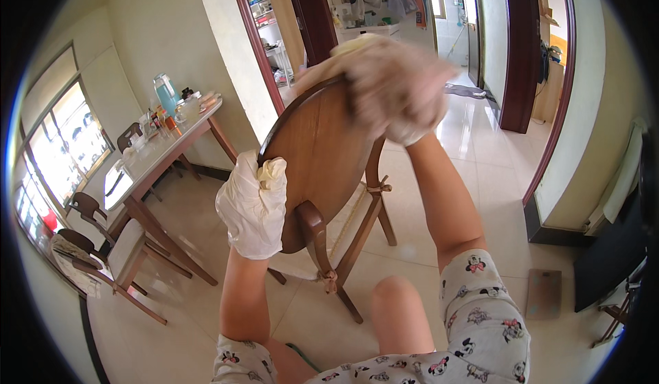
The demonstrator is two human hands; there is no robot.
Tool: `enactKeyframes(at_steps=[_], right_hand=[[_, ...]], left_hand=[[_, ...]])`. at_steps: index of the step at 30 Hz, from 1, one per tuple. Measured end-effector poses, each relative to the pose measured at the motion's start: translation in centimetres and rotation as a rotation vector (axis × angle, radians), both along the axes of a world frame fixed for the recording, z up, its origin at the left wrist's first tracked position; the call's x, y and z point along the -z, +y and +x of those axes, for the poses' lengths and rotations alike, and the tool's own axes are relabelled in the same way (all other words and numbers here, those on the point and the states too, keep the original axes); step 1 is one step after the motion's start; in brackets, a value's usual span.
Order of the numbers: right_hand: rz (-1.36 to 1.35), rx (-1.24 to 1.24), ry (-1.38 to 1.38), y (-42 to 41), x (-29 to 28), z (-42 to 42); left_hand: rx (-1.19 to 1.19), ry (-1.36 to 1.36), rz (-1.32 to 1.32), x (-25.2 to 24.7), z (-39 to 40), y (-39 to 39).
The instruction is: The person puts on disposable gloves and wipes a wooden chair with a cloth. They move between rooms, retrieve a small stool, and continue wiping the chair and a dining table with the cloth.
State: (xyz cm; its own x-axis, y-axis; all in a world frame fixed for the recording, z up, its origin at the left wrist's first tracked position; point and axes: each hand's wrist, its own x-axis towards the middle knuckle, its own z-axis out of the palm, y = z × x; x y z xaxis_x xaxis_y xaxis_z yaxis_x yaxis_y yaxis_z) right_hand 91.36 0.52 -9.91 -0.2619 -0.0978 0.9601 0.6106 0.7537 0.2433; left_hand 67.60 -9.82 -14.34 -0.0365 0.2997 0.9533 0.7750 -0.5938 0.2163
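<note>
A wooden chair's broad, curved brown backrest point(322, 147) stands tilted before me. My left hand point(252, 206), in a loose whitish glove, grips the backrest's left edge; its fingertips are hidden behind the wood. At the upper right of the backrest is my right hand point(409, 129), also gloved and blurred by motion. It holds a crumpled beige-pink cloth point(391, 82) against the top edge. Below the backrest, a pale seat cushion point(346, 224) is tied to the chair frame with fabric bows point(329, 281).
To the left stands a dining table point(154, 167) bearing a blue thermos point(166, 94), bottles and dishes. More wooden chairs point(126, 252) are beside it. A flat scale point(543, 294) lies on the tiled floor point(479, 193) at right, near a dark panel point(610, 260). Doorways open behind.
</note>
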Motion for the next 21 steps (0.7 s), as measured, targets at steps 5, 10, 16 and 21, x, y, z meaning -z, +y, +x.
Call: enactKeyframes(at_steps=[5, 10, 16, 21], right_hand=[[0.147, 0.226, 0.343, 12.4, 2.4, 6.8], [-0.130, 0.398, 0.431, 9.8, 4.7, 4.3], [-0.357, -0.238, 0.784, 3.2, 13.8, -4.7], [-0.423, -0.256, 0.571, -1.5, 15.9, -10.5]], left_hand=[[-0.006, 0.038, 0.054, 0.0, 0.1, 0.7], [-0.024, 0.031, 0.056, 0.1, -0.2, 0.5], [-0.037, 0.041, 0.071, 0.6, -0.8, 1.1], [-0.133, 0.060, 0.093, 0.2, -2.4, 0.8]])
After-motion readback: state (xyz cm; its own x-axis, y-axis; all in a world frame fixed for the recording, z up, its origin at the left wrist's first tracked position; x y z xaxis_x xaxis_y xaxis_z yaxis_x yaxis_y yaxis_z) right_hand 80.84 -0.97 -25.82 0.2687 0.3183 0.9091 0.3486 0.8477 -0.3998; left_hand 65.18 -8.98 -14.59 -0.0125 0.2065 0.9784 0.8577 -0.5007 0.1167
